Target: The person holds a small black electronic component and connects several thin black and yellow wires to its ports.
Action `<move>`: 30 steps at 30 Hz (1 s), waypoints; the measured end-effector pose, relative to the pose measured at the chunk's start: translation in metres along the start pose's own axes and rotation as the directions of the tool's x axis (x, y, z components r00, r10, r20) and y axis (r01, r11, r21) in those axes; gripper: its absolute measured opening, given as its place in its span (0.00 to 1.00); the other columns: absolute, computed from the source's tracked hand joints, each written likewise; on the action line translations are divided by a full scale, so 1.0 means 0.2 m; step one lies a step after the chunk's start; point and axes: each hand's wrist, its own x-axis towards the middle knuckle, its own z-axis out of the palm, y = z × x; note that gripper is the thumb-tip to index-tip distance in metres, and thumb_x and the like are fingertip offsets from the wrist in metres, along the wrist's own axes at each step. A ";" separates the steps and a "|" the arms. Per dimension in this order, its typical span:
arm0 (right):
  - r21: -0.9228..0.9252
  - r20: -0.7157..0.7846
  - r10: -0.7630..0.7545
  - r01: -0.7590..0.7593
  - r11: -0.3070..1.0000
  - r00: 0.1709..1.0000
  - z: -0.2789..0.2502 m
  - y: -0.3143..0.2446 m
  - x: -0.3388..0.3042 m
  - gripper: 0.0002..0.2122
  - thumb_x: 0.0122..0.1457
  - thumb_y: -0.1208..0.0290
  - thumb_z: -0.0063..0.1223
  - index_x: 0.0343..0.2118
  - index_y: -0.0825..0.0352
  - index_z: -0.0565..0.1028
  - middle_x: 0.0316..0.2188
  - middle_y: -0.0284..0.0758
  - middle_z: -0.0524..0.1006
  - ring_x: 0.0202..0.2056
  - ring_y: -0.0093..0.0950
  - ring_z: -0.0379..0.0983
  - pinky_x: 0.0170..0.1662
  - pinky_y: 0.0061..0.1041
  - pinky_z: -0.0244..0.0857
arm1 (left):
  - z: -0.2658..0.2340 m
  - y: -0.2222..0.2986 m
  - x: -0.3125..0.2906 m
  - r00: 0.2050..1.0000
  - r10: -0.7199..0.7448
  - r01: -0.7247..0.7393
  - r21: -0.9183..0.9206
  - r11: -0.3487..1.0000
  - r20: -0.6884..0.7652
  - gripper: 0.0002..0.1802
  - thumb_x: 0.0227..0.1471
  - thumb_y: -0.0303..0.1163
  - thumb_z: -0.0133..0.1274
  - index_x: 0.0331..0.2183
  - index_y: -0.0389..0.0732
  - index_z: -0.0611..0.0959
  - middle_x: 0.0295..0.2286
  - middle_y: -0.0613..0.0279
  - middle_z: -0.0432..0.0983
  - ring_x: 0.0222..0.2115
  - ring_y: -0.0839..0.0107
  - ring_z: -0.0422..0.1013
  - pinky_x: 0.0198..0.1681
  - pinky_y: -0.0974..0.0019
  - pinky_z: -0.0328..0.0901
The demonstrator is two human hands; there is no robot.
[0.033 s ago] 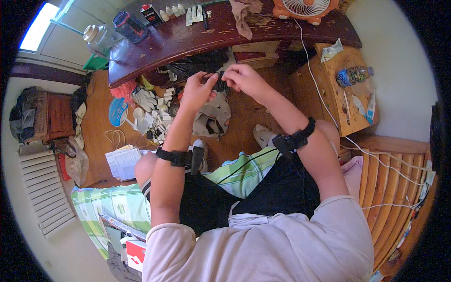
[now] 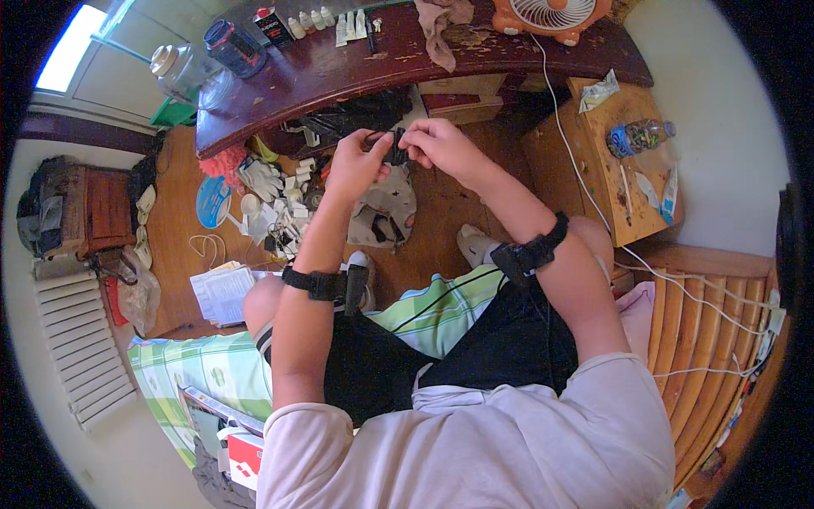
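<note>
A small bundle of black cable point(image 2: 396, 153) is held up between my two hands, in front of the dark red desk. My left hand point(image 2: 358, 161) is closed on its left side, with a dark loop showing by the thumb and forefinger. From the other side, my right hand point(image 2: 443, 151) pinches the bundle with thumb and forefinger. The fingers hide part of the cable, and its ends cannot be made out. Each forearm wears a black strap point(image 2: 530, 251) with a dark box on it.
The dark red desk point(image 2: 339, 89) carries jars, small bottles and an orange fan point(image 2: 551, 19). Scattered white pieces point(image 2: 288, 222), gloves and papers point(image 2: 222, 294) lie on the floor at left. A wooden cabinet point(image 2: 632, 204) at right holds a plastic bottle point(image 2: 640, 137); a white cord runs past it.
My right hand has shifted very slightly downward and right at the cable bundle. My left hand stays in place.
</note>
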 end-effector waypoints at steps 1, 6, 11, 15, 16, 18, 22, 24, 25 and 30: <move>0.013 0.043 0.027 -0.028 1.000 0.999 0.01 0.00 -0.01 0.10 0.58 0.67 0.43 0.27 0.69 0.72 0.18 0.27 0.69 0.17 0.15 0.61 0.21 0.15 0.55 | 0.01 0.00 0.00 1.000 0.001 -0.001 -0.031 1.000 -0.026 0.16 0.51 0.37 0.52 0.32 0.31 0.75 0.21 0.63 0.72 0.14 0.80 0.67 0.16 0.76 0.62; 0.062 0.115 0.046 -0.054 0.997 0.992 0.03 0.02 -0.02 0.12 0.59 0.65 0.42 0.27 0.69 0.72 0.18 0.28 0.70 0.18 0.16 0.63 0.22 0.15 0.57 | 0.03 -0.02 0.02 0.992 0.015 -0.039 -0.182 0.983 -0.129 0.17 0.51 0.37 0.52 0.33 0.30 0.74 0.23 0.61 0.73 0.14 0.79 0.67 0.16 0.75 0.62; 0.120 0.273 0.059 -0.095 0.988 0.960 0.05 0.02 -0.04 0.15 0.60 0.61 0.42 0.27 0.69 0.72 0.18 0.28 0.70 0.18 0.16 0.63 0.22 0.15 0.57 | 0.03 0.00 0.02 0.977 -0.065 -0.011 -0.349 0.937 -0.203 0.16 0.51 0.38 0.51 0.32 0.33 0.74 0.22 0.64 0.71 0.14 0.78 0.67 0.17 0.75 0.62; 0.150 0.225 0.138 -0.174 0.973 0.965 0.04 0.06 -0.03 0.14 0.58 0.58 0.46 0.24 0.65 0.71 0.17 0.25 0.67 0.18 0.15 0.60 0.22 0.15 0.55 | 0.01 0.01 0.02 0.986 -0.123 0.049 -0.508 0.860 -0.114 0.13 0.52 0.39 0.50 0.29 0.38 0.74 0.19 0.68 0.67 0.14 0.80 0.62 0.16 0.78 0.57; 0.171 0.207 0.160 -0.197 0.965 0.965 0.05 0.07 -0.02 0.14 0.57 0.58 0.48 0.24 0.64 0.71 0.16 0.23 0.66 0.17 0.14 0.59 0.22 0.15 0.54 | 0.01 0.02 0.02 0.990 -0.123 0.061 -0.585 0.809 -0.066 0.13 0.52 0.39 0.50 0.29 0.39 0.74 0.18 0.69 0.66 0.14 0.81 0.61 0.15 0.79 0.55; 0.190 0.199 0.194 -0.232 0.954 0.961 0.02 0.07 -0.01 0.12 0.57 0.59 0.50 0.25 0.63 0.70 0.16 0.22 0.64 0.18 0.14 0.58 0.23 0.15 0.54 | -0.01 0.04 0.02 0.995 -0.103 0.072 -0.614 0.786 -0.016 0.12 0.53 0.39 0.49 0.29 0.39 0.74 0.18 0.69 0.67 0.14 0.81 0.60 0.15 0.79 0.54; 0.358 0.226 0.178 -0.251 0.899 0.958 -0.01 0.04 -0.02 0.08 0.56 0.63 0.51 0.28 0.61 0.69 0.17 0.19 0.60 0.18 0.12 0.55 0.24 0.16 0.50 | -0.03 0.05 0.02 0.994 -0.030 0.089 -0.656 0.749 0.100 0.12 0.54 0.38 0.48 0.29 0.39 0.74 0.19 0.69 0.67 0.13 0.82 0.59 0.15 0.80 0.53; 0.405 0.258 0.152 -0.249 0.880 0.954 -0.01 0.00 -0.02 0.06 0.56 0.66 0.50 0.28 0.62 0.69 0.17 0.19 0.59 0.19 0.12 0.55 0.25 0.16 0.50 | -0.04 0.07 0.01 0.994 -0.017 0.085 -0.670 0.738 0.107 0.11 0.54 0.38 0.47 0.29 0.39 0.74 0.20 0.69 0.68 0.13 0.82 0.59 0.15 0.80 0.53; 0.453 0.286 0.126 -0.250 0.856 0.950 -0.02 -0.01 -0.03 0.05 0.57 0.68 0.49 0.28 0.62 0.69 0.18 0.19 0.59 0.19 0.12 0.54 0.26 0.16 0.50 | -0.04 0.08 0.00 0.993 -0.006 0.085 -0.682 0.726 0.116 0.11 0.54 0.38 0.47 0.29 0.39 0.74 0.20 0.69 0.68 0.13 0.83 0.59 0.15 0.80 0.54; 0.405 0.352 0.036 -0.187 0.895 0.935 -0.13 0.01 0.01 0.03 0.57 0.72 0.45 0.28 0.63 0.68 0.18 0.20 0.60 0.20 0.12 0.56 0.26 0.15 0.53 | -0.03 0.13 -0.03 0.987 0.046 0.069 -0.663 0.745 0.154 0.10 0.55 0.37 0.47 0.31 0.40 0.74 0.20 0.71 0.68 0.14 0.84 0.59 0.15 0.80 0.53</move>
